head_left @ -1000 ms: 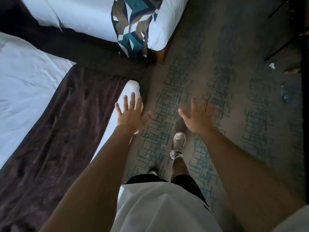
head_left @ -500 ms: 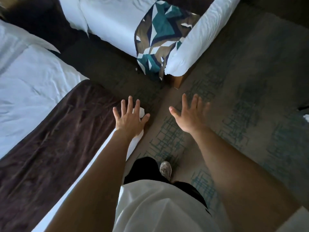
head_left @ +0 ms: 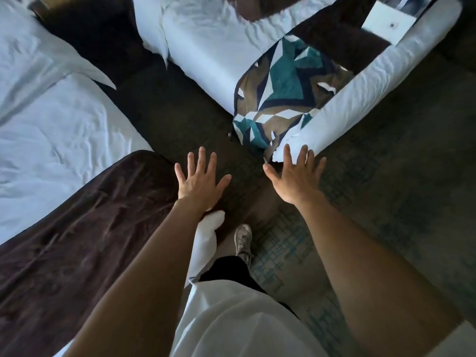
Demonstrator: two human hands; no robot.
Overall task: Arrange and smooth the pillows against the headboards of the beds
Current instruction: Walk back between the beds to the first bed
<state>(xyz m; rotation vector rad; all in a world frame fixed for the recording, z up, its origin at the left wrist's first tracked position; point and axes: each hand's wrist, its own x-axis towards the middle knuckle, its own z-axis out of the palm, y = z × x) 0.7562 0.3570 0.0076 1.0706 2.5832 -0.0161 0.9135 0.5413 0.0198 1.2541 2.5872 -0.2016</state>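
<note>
both hands spread, empty: left hand (head_left: pixel 200 180), right hand (head_left: pixel 296 178).

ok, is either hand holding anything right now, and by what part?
Nothing is held. The left hand and right hand are both open, fingers spread. The right one overlaps the far bed's white duvet corner without curling round it.

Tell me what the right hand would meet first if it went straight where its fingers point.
Probably the far bed's white corner, beside the patterned runner; the right hand looks close to it, but depth is unclear.
</note>
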